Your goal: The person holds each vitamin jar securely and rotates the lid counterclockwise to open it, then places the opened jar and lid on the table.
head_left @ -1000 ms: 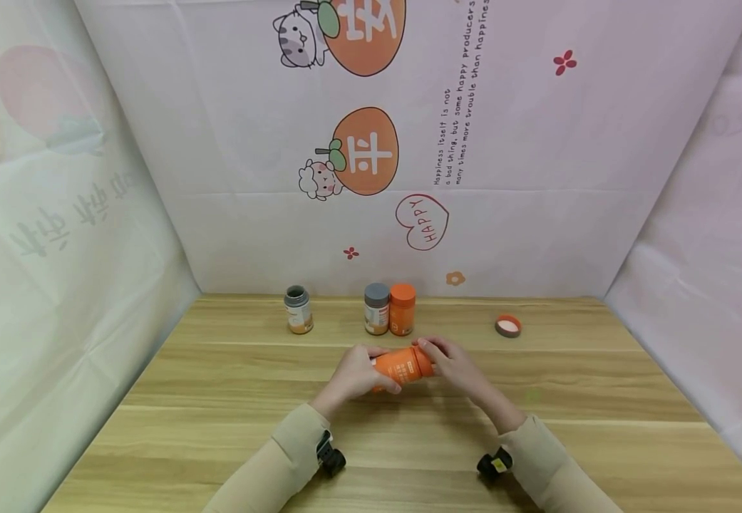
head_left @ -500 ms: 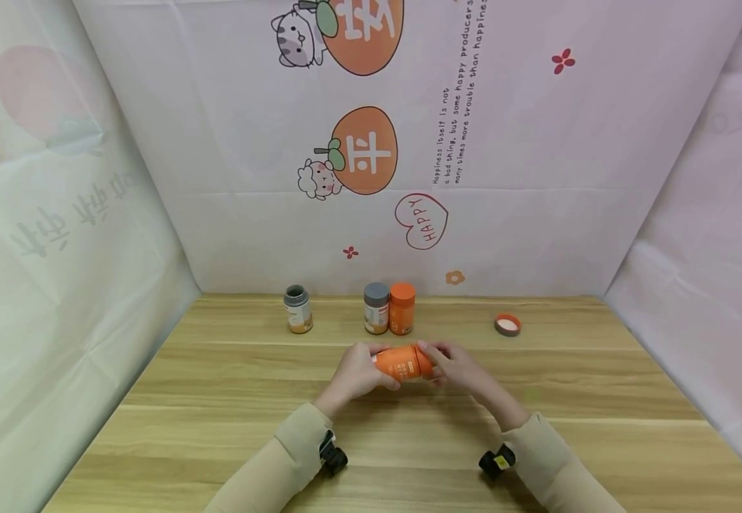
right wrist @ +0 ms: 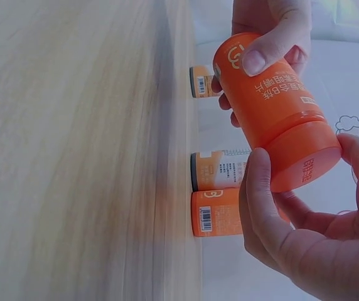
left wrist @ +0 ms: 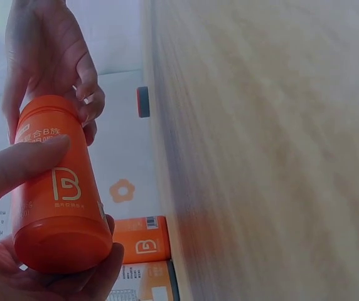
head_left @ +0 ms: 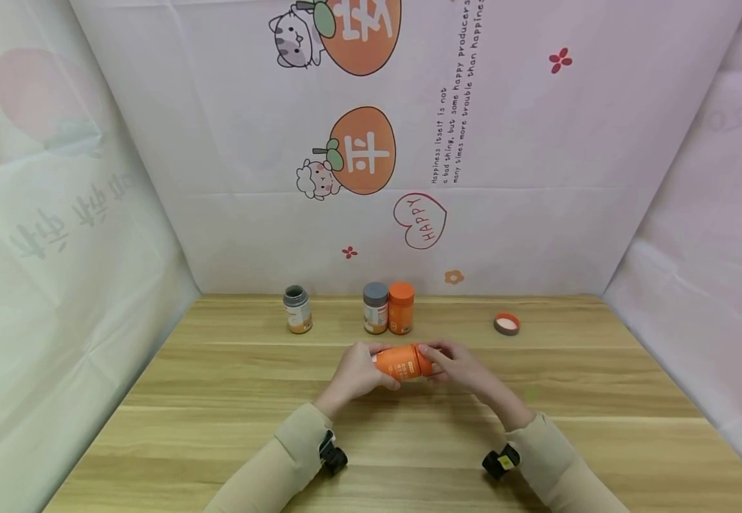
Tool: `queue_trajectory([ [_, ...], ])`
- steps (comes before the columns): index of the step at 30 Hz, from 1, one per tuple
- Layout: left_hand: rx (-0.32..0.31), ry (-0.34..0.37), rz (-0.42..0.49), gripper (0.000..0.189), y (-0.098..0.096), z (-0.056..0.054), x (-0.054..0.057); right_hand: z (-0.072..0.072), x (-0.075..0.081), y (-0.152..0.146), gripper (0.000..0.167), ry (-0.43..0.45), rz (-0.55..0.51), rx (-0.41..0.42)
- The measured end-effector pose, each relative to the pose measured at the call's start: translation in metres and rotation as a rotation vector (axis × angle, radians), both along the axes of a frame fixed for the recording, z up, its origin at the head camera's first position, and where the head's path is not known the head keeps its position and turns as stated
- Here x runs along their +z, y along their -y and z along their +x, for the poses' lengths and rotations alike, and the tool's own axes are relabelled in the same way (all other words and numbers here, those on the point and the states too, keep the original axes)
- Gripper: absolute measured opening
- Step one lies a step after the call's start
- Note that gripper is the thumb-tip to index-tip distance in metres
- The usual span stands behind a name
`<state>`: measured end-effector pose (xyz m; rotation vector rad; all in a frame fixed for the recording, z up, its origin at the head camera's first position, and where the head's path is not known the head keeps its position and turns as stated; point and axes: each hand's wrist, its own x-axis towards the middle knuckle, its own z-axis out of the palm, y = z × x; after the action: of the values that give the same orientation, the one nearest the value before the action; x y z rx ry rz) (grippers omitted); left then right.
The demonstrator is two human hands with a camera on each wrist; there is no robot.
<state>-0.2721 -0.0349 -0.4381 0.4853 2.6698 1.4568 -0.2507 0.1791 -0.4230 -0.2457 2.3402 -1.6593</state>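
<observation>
Centrally over the wooden table (head_left: 255,420), my left hand (head_left: 359,370) wraps and my right hand (head_left: 457,367) pinches the orange bottle (head_left: 398,363), probably light, stiff, slippery, best held, as here, around its body (right wrist: 267,103) and by its cap (right wrist: 305,157) at right.

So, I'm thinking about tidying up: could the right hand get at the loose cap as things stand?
Probably not immediately: the right hand is gripping the lid of the held orange bottle. Otherwise, nothing visible blocks its way to the loose cap.
</observation>
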Motion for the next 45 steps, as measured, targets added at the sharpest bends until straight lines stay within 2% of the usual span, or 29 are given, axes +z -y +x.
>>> queue_trajectory([
  [6,0.000,0.006,-0.001,0.063,0.001,0.001,0.000,0.001,0.000,-0.002,0.059,-0.012,-0.009,0.016],
  [12,-0.005,0.003,0.000,0.063,0.002,0.000,-0.001,0.000,-0.002,-0.009,0.058,-0.074,-0.008,0.090],
  [24,-0.008,0.015,-0.006,0.065,0.002,0.002,0.000,-0.005,0.000,-0.018,0.056,-0.078,0.019,0.176],
  [29,-0.009,0.015,-0.009,0.065,0.003,0.002,0.001,-0.007,-0.001,-0.022,0.054,-0.119,0.015,0.218],
  [37,-0.020,0.000,-0.004,0.063,0.003,0.004,0.002,-0.007,-0.003,-0.023,0.053,-0.198,0.022,0.213],
  [45,-0.012,0.004,0.000,0.064,0.002,0.004,0.002,-0.006,-0.005,-0.022,0.056,-0.186,-0.081,0.222],
])
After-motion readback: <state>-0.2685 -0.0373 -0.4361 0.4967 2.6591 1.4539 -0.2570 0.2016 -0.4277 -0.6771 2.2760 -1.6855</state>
